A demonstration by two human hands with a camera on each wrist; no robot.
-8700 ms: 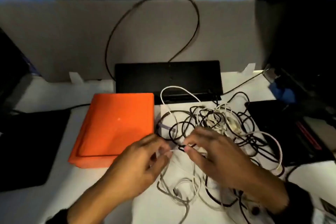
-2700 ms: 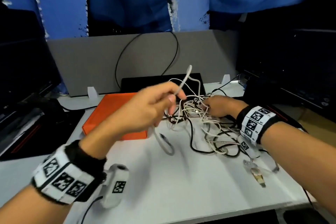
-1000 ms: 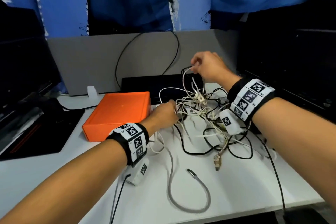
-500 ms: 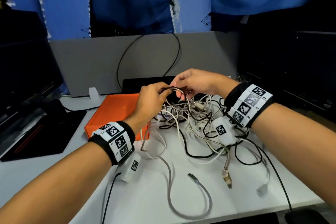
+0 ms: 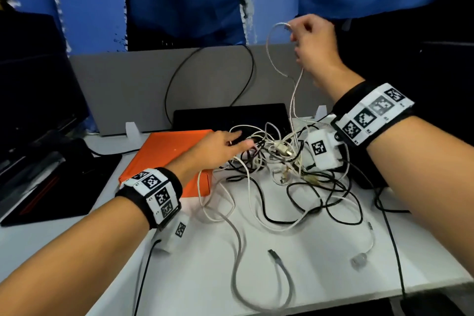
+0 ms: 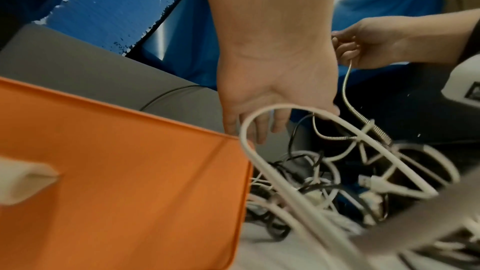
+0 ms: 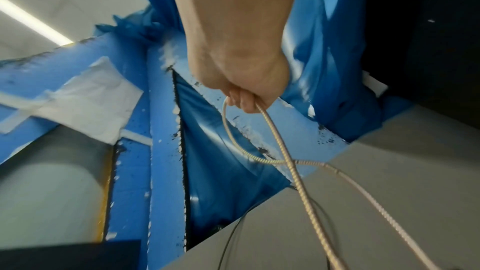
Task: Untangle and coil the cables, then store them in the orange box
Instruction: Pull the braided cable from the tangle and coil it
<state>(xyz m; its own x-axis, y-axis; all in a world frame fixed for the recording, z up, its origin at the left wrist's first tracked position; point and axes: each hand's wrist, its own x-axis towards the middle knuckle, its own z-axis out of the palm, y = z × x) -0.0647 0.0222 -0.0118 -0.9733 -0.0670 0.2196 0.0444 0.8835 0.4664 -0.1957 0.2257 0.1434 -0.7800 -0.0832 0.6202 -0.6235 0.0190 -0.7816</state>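
A tangle of white and black cables [image 5: 279, 161] lies on the white table, right of the closed orange box [image 5: 169, 159]. My right hand [image 5: 309, 40] is raised high above the tangle and grips a silver braided cable [image 5: 295, 95], which loops above my fist and hangs down into the pile. The right wrist view shows my fist [image 7: 244, 83] closed round the braided cable [image 7: 275, 137]. My left hand [image 5: 228, 146] reaches over the box's corner with straight fingers at the tangle's left edge, holding nothing. In the left wrist view its fingers [image 6: 259, 130] hang over the cables [image 6: 324, 182] beside the orange box [image 6: 116, 182].
A black flat device [image 5: 230, 115] and a grey partition [image 5: 123, 84] stand behind the box. Dark equipment [image 5: 46, 182] lies at the left and a black item [image 5: 369, 179] at the right. A loose grey cable with a plug [image 5: 274, 255] trails to the table's front edge.
Both hands held the braided cable low over the tangle. Now my right hand has lifted it high, and my left hand has let go and dropped to the tangle.
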